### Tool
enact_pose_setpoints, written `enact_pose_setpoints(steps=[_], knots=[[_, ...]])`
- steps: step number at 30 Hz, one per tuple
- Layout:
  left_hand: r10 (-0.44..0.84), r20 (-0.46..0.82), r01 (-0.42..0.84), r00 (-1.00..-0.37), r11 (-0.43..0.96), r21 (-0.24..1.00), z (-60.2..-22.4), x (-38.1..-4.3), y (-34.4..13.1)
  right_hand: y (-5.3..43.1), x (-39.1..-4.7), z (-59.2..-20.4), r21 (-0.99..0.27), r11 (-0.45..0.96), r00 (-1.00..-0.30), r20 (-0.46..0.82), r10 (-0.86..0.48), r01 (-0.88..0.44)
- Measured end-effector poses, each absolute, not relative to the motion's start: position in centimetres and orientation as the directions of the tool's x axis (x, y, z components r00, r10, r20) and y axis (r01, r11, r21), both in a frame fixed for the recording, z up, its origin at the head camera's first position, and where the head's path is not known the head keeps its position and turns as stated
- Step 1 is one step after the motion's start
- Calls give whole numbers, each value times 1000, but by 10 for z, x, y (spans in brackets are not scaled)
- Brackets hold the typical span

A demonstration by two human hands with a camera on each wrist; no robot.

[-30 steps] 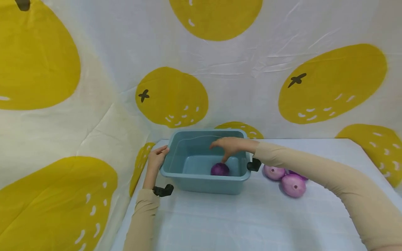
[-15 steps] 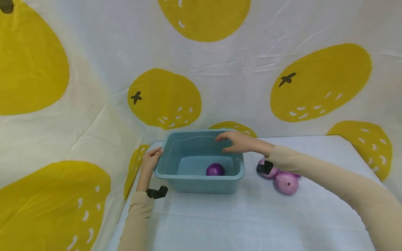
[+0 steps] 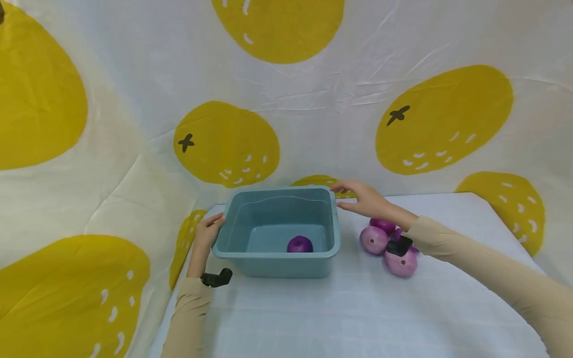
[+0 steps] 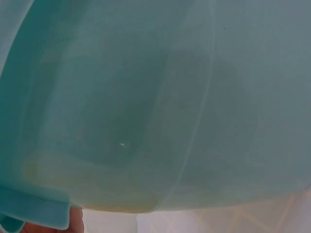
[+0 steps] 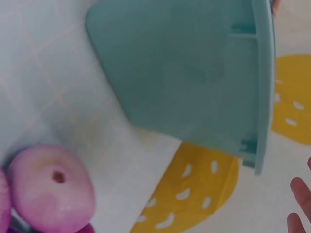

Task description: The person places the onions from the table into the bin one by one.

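Note:
A blue-green plastic tub [image 3: 282, 267] stands on the table, with one dark purple round thing [image 3: 299, 244], like a red onion, lying inside near the front wall. My left hand [image 3: 208, 232] holds the tub's left rim; a bit of a finger [image 4: 76, 221] shows beneath the rim in the left wrist view. Just outside the right back corner, my right hand [image 3: 367, 200] hovers with fingers and thumb spread and nothing between them. Its fingertips [image 5: 300, 189] appear at the right edge of the right wrist view. I cannot tell if they touch the rim.
Right of the tub lies a cluster of several pink and purple round onion-like things [image 3: 374, 240], partly hidden by the right wrist's black camera [image 3: 400, 245]. A cloth printed with yellow fruit [image 3: 227, 144] hangs behind and on the left of the white table [image 3: 358, 313].
My right hand has moved from above the purple onion-like thing, up and right, out over the tub's right rim. My left hand stays on the left rim. The head view has shifted slightly.

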State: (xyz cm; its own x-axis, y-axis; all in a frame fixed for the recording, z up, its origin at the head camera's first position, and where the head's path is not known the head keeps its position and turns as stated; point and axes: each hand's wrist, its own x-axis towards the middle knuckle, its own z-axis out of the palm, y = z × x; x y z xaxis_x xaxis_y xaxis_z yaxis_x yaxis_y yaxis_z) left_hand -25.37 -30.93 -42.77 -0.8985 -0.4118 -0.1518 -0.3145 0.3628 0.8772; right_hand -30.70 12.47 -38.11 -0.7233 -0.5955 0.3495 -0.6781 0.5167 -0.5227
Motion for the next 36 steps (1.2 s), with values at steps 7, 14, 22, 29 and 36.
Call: enact_pose_setpoints(steps=[7,14,22,29,36], knots=[[-420,-148,-315,-896,363,877,-427,-254,-307,162,-298,-401,-526,555,-762,377,-527,-644],[-410,-147,-306,-900,355,883,-428,-255,-307,197,-286,-431,-546,603,-813,380,-441,-582],[-404,-159,-320,-901,370,872,-427,-253,-309,221,-272,-451,-582,639,-865,344,-366,-502],[-419,-151,-325,-895,383,865,-430,-252,-311,234,-261,-465,-558,667,-870,330,-367,-494],[-412,-132,-305,-902,390,869,-430,-253,-311,248,-250,-483,-614,672,-909,242,-340,-415]])
